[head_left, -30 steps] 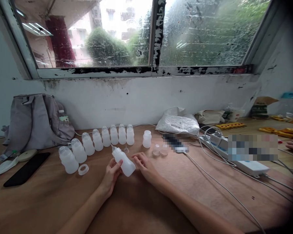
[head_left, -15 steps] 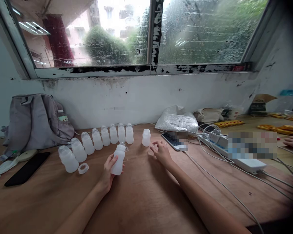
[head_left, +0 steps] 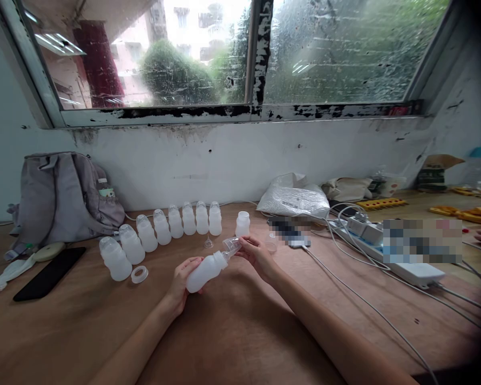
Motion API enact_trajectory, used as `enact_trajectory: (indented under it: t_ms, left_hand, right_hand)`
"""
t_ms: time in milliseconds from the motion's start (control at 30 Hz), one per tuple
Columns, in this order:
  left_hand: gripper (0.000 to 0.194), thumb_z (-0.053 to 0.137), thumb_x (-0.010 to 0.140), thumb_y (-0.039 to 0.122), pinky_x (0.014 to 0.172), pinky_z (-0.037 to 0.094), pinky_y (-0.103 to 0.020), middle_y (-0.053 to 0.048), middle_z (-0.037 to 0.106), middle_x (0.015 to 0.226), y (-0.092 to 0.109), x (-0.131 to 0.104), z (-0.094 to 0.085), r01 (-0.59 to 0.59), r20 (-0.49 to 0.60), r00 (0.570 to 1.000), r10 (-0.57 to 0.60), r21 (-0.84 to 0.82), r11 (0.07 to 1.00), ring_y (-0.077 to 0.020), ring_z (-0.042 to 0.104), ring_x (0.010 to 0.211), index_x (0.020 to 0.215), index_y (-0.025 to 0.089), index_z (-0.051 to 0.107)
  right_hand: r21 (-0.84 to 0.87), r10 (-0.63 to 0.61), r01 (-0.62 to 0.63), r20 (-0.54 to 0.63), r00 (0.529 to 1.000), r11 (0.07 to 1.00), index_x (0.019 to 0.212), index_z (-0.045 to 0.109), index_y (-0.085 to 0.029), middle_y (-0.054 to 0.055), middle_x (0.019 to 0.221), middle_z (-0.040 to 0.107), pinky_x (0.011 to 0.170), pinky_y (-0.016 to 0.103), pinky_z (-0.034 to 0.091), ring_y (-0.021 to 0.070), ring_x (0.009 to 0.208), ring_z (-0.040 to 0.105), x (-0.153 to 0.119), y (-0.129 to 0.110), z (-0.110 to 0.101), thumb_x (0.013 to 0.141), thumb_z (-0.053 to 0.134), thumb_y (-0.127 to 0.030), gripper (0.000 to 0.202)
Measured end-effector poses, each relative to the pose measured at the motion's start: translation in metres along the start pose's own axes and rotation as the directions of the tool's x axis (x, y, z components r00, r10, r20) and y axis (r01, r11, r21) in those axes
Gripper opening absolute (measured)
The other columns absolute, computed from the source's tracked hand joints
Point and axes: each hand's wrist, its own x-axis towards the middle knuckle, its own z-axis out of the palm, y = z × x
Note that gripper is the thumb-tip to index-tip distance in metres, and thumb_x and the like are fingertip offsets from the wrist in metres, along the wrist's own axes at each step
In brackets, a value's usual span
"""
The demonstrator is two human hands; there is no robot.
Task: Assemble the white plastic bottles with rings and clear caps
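Observation:
My left hand (head_left: 184, 283) is wrapped round a frosted white baby bottle (head_left: 206, 271), which leans to the right with its nipple end up. Between the fingertips of my right hand (head_left: 256, 254) is a clear bottle cap (head_left: 233, 245), held at the nipple; whether it touches the bottle I cannot tell. Behind that hand stands a bottle without a top (head_left: 242, 222). Another clear cap (head_left: 271, 243) rests to the right of my right hand. A loose clear nipple (head_left: 208, 243) sits beyond the tilted bottle, and a white collar ring (head_left: 139, 275) lies to the left.
Several capped bottles (head_left: 146, 234) form a curved row at the left and back. A grey backpack (head_left: 66, 198) and a black phone (head_left: 50, 274) are farther left. To the right lie a phone (head_left: 292, 233), a power strip (head_left: 409, 270), cables and a silvery bag (head_left: 292, 197).
My right hand has picked up a clear cap and moved left to the bottle's nipple. The bottle in my left hand has tipped from nearly upright toward the right.

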Motion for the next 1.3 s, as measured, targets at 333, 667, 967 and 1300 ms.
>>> enact_trajectory:
  t_ms: [333,667,967,1300]
  left_hand:
    - [0.028,0.056,0.067,0.039,0.029,0.033,-0.018,-0.003,0.059,0.061,-0.001,0.006,-0.006,-0.017,-0.135,0.991,0.010,-0.052,0.999,-0.0160,0.058,0.051,0.078,0.014,0.057]
    - [0.030,0.053,0.068,0.040,0.027,0.030,-0.019,-0.004,0.058,0.055,-0.002,0.007,-0.007,0.002,-0.213,0.977,0.005,0.033,0.999,-0.0158,0.054,0.045,0.074,0.011,0.060]
    - [0.031,0.053,0.067,0.043,0.027,0.029,-0.019,-0.003,0.057,0.055,0.000,0.005,-0.007,-0.071,-0.210,0.973,0.098,0.129,0.989,-0.0132,0.049,0.041,0.067,0.013,0.062]
    - [0.031,0.046,0.068,0.039,0.025,0.023,-0.018,-0.002,0.054,0.057,0.000,-0.005,-0.002,-0.064,-0.186,0.978,0.100,0.191,0.979,-0.0130,0.049,0.042,0.051,0.015,0.056]
  right_hand:
    - [0.026,-0.039,0.040,-0.044,0.998,0.999,0.078,0.056,-0.017,0.002,0.079,0.057,0.073,0.031,0.047,0.0134,0.073,0.056,-0.004,-0.009,0.003,0.069,0.062,-0.033,0.019]
    - [-0.069,0.037,-0.031,0.086,0.996,0.997,0.073,0.054,-0.017,-0.001,0.076,0.052,0.067,0.028,0.047,0.0105,0.070,0.052,-0.018,0.002,0.021,0.066,0.064,-0.031,0.019]
    - [-0.121,0.074,-0.059,0.119,0.990,0.991,0.073,0.047,-0.018,-0.003,0.069,0.053,0.057,0.025,0.048,0.0095,0.059,0.055,-0.020,0.006,0.023,0.068,0.061,-0.035,0.023]
    - [-0.661,-0.153,0.301,0.274,0.950,0.687,0.061,0.048,-0.018,-0.003,0.053,0.045,0.047,0.021,0.030,0.0092,0.049,0.041,-0.038,0.011,0.027,0.082,0.036,-0.037,0.031]
